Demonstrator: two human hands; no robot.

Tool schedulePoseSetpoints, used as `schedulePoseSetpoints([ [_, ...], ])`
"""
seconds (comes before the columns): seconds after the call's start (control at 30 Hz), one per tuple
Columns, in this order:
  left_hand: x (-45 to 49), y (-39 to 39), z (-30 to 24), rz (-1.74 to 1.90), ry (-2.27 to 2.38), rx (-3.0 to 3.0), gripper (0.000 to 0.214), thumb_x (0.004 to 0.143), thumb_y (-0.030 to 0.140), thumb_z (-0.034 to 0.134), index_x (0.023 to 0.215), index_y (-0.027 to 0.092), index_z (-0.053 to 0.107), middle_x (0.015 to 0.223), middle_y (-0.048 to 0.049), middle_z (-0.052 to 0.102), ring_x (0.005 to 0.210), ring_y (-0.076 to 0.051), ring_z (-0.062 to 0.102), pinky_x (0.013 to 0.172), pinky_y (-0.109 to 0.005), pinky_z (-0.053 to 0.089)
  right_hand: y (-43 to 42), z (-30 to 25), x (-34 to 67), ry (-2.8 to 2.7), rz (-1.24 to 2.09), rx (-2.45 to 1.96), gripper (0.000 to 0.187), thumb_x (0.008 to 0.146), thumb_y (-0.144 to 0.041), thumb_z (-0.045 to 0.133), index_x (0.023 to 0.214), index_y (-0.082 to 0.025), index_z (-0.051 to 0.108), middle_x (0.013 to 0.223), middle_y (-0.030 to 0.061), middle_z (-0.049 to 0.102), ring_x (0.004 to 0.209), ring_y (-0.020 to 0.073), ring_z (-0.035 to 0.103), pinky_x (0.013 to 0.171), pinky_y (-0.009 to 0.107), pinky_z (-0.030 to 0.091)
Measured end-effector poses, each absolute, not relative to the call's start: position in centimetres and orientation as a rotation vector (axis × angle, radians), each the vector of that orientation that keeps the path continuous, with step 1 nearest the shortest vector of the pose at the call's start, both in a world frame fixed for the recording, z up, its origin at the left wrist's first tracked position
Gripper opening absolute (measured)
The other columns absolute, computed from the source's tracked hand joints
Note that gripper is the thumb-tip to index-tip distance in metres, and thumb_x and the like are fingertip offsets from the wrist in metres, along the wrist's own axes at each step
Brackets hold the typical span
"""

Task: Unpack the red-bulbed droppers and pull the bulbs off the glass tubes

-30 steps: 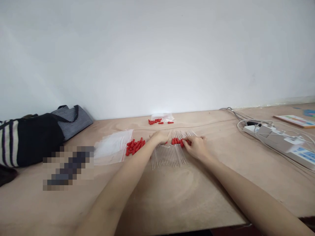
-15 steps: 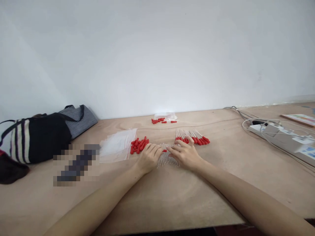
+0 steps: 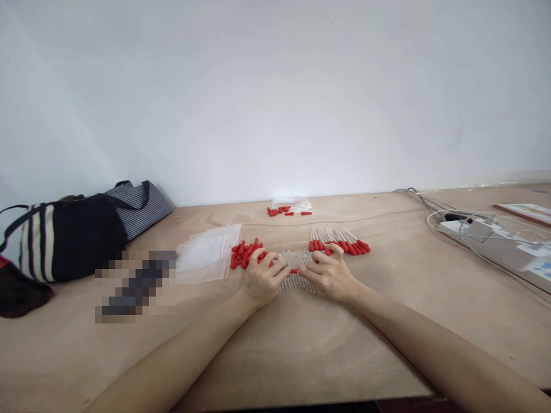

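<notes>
My left hand [image 3: 266,280] is closed, its thumb and finger pinching a small red bulb-ended cap [image 3: 294,271]. Facing it, my right hand [image 3: 330,276] is closed too, with its fingertips at the cap's other end; what they grip is hidden. Beneath both hands lies a spread of thin whitish sticks [image 3: 297,259], partly covered. Beside my left hand is a pile of loose red caps [image 3: 241,252]. Just beyond my right hand, several sticks with red caps on their near ends [image 3: 353,248] lie in a row.
Clear zip bags [image 3: 206,252] lie left of the pile. Further back, a small bag [image 3: 297,202] lies with a few red caps [image 3: 279,211]. Black and striped bags [image 3: 86,235] stand at left, near a blurred-out object [image 3: 142,284]. A power strip [image 3: 499,241] with cables is at right.
The red cap and both hands sit slightly lower and further right in view. My left fingers have shifted around the cap, and the whole view has moved a little.
</notes>
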State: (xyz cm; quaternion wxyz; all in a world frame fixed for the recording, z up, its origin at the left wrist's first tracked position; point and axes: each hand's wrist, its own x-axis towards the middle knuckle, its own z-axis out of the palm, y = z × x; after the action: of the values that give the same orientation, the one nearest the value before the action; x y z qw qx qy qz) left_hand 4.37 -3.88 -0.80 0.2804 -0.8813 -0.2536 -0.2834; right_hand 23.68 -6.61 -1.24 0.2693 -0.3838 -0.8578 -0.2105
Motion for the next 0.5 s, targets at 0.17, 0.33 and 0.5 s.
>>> schedulePoseSetpoints([
  [0.17, 3.1, -3.3, -0.8, -0.794, -0.734, -2.329, 0.022, 0.08, 0.01, 0.044, 0.077, 0.023, 0.062, 0.08, 0.0013, 0.067, 0.08, -0.018, 0.055, 0.088, -0.045, 0.029, -6.4, -0.8, 25.7, -2.339, -0.46, -1.121, 0.029, 0.084, -0.014, 0.037, 0.082, -0.027, 0.062, 0.057, -0.0029, 0.057, 0.073, 0.0128, 0.045, 0.086, 0.035, 0.013],
  [0.33, 2.0, -2.3, -0.6, -1.008, -0.97, -2.351, 0.017, 0.083, 0.02, 0.046, 0.083, 0.022, 0.063, 0.084, -0.0027, 0.066, 0.077, -0.018, 0.056, 0.078, -0.037, 0.039, -5.7, -0.1, 27.9, -2.055, -0.34, -1.37, 0.025, 0.085, -0.027, 0.04, 0.09, -0.027, 0.064, 0.07, 0.0009, 0.064, 0.074, 0.0143, 0.049, 0.083, 0.037, 0.016],
  [0.5, 0.5, -0.8, 0.5, -1.329, -1.554, -2.401, 0.02, 0.08, 0.027, 0.046, 0.09, 0.018, 0.061, 0.084, -0.0049, 0.06, 0.074, -0.016, 0.058, 0.068, -0.028, 0.047, -5.0, -0.2, 27.8, -2.032, -0.143, -1.554, 0.032, 0.082, -0.018, 0.037, 0.104, -0.023, 0.06, 0.08, 0.0045, 0.066, 0.078, 0.0169, 0.054, 0.075, 0.032, 0.025],
])
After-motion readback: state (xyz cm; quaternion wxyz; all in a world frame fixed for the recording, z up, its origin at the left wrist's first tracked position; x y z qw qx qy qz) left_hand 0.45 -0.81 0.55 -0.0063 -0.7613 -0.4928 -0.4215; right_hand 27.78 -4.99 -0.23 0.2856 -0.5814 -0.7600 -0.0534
